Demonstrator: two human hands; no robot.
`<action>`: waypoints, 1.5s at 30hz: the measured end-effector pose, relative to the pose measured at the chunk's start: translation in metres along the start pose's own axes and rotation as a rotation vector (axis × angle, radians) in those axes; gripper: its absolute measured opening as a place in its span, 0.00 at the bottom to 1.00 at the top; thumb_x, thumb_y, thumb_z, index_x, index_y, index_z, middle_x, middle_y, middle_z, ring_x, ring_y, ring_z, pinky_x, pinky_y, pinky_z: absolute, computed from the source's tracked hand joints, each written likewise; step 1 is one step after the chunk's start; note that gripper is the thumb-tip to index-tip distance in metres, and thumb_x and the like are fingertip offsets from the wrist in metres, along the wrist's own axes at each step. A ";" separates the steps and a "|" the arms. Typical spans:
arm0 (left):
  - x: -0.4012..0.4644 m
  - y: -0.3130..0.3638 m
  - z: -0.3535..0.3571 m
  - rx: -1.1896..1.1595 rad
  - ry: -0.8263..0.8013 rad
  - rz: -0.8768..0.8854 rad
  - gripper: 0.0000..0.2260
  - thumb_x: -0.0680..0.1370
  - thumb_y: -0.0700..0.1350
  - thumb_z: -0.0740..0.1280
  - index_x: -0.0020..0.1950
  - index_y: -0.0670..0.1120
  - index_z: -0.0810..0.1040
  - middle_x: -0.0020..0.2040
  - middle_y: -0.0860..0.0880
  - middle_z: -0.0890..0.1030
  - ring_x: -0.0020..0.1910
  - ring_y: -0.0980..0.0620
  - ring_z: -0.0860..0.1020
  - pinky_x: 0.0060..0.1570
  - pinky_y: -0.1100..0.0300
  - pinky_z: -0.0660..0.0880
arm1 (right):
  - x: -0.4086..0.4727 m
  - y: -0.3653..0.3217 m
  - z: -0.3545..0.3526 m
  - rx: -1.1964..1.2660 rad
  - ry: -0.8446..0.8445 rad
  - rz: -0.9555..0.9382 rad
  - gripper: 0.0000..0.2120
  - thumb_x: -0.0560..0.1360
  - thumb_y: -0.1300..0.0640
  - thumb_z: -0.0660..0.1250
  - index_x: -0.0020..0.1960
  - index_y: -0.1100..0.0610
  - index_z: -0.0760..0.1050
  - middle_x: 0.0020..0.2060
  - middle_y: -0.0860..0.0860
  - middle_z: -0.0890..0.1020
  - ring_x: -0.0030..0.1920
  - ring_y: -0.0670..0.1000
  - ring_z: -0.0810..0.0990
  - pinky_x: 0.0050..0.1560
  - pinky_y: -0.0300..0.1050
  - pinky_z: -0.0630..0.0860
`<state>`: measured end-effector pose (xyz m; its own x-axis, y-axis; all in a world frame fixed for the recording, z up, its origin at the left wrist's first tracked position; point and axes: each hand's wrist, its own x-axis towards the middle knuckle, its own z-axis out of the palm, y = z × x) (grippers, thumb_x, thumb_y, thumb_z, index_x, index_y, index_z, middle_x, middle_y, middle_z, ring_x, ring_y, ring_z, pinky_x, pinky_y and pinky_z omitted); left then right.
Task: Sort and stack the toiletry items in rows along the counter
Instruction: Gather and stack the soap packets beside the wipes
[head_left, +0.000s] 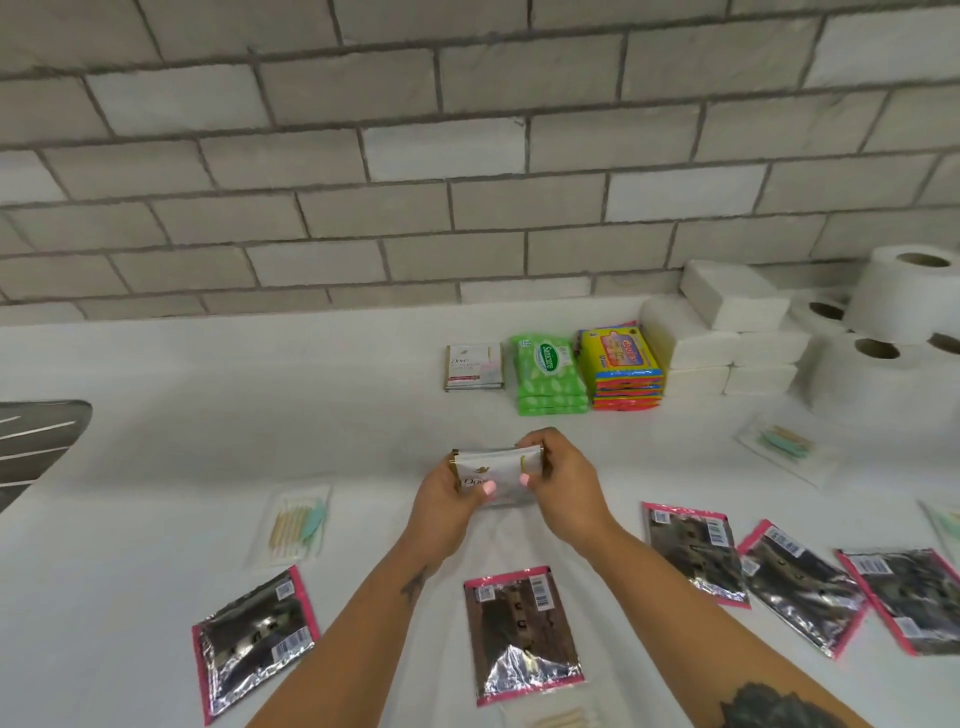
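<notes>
Both hands hold a white Dove sachet (496, 470) above the middle of the white counter (208, 374). My left hand (449, 506) grips its left end and my right hand (558, 486) pinches its right end. Along the back stands a row: a small stack of Dove sachets (474, 368), green wipe packs (550, 375), yellow-and-orange packs (621, 369), folded white tissue packs (727, 332) and toilet paper rolls (893, 322). Silver-and-pink foil sachets lie loose in front: one at the left (254, 636), one in the middle (522, 634), three at the right (693, 553).
Clear packets of wooden and mint sticks lie at the left (296, 525), at the right (784, 444) and at the bottom edge (561, 719). A sink basin (31, 441) opens at the far left. A grey tiled wall (467, 156) backs the counter.
</notes>
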<state>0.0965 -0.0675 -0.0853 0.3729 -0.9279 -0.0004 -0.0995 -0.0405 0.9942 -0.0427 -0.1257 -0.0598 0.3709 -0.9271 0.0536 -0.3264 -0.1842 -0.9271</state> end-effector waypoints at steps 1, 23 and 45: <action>0.003 -0.003 -0.001 0.022 -0.004 0.008 0.13 0.73 0.34 0.70 0.51 0.51 0.77 0.48 0.53 0.83 0.45 0.58 0.81 0.44 0.68 0.77 | 0.001 0.001 0.002 0.004 0.010 0.003 0.16 0.69 0.73 0.63 0.48 0.53 0.72 0.42 0.50 0.79 0.43 0.48 0.75 0.34 0.27 0.69; 0.099 0.011 -0.038 0.064 -0.133 -0.207 0.12 0.76 0.39 0.67 0.59 0.44 0.78 0.53 0.45 0.83 0.52 0.46 0.82 0.43 0.58 0.79 | 0.055 -0.009 0.031 -0.302 0.074 -0.328 0.22 0.60 0.71 0.64 0.52 0.59 0.68 0.55 0.48 0.63 0.48 0.49 0.72 0.42 0.42 0.73; 0.253 0.012 -0.047 0.503 -0.114 -0.248 0.16 0.73 0.44 0.70 0.59 0.42 0.78 0.54 0.44 0.82 0.54 0.45 0.80 0.53 0.55 0.77 | 0.192 -0.005 0.057 -1.148 0.148 -0.426 0.22 0.43 0.66 0.75 0.36 0.54 0.76 0.27 0.50 0.77 0.31 0.55 0.79 0.48 0.58 0.77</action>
<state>0.2334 -0.2854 -0.0685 0.3419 -0.9011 -0.2668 -0.4588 -0.4078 0.7894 0.0795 -0.2843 -0.0664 0.5570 -0.7370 0.3828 -0.8056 -0.5915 0.0336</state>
